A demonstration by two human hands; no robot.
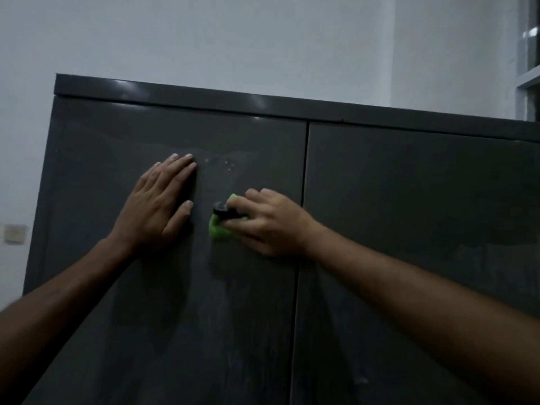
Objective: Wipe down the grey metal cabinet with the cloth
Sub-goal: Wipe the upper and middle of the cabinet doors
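Observation:
The grey metal cabinet (409,214) fills the view, its two doors meeting at a vertical seam right of centre. My left hand (159,204) lies flat on the left door, fingers straight and pointing up to the right. My right hand (268,223) grips a bunched green cloth (217,230) against the same door, just left of the seam. A small dark object (223,210), which I cannot identify, sticks out by my fingers above the cloth. Faint smears and pale specks mark the door above the hands.
A pale wall (233,39) rises behind the cabinet. A wall switch plate (14,233) sits at the left edge. Part of a window frame (529,68) shows at the upper right.

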